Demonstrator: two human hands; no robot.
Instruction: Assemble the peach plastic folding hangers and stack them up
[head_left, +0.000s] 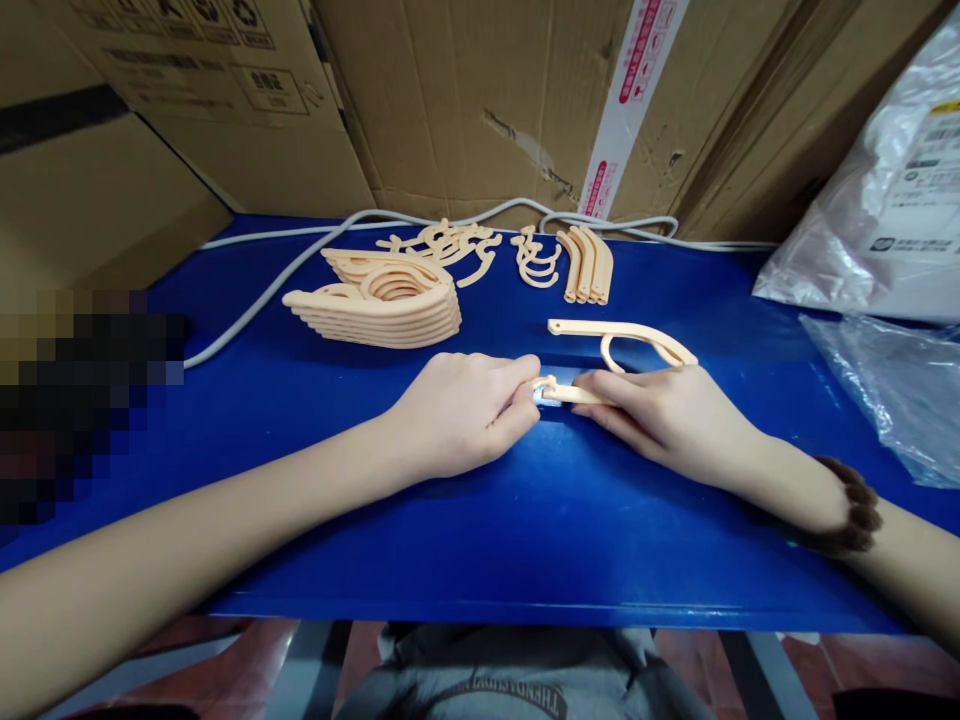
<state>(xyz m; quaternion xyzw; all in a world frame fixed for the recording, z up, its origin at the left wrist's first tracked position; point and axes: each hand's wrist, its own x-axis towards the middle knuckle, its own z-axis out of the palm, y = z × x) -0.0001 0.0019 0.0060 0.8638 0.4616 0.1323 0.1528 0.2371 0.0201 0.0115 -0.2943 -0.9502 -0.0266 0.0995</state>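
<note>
My left hand (472,410) is closed in a pinch on the end of a small cream plastic piece, probably a hanger hook, mostly hidden by the fingers. My right hand (667,415) grips a cream plastic hanger arm (562,394), whose tip meets that piece between the two hands. Just beyond the right hand is another curved hanger arm (622,329), with a loop below it; whether the two arms are joined is hidden. Farther back are a stack of folded hangers (382,315), loose hooks (450,245), more hooks (536,260) and several loose arms (589,265).
All this is on a blue table (480,540). A grey cable (277,285) runs along the back, before cardboard boxes (465,110). Clear plastic bags (892,380) lie at the right. A dark pixelated patch covers the left edge.
</note>
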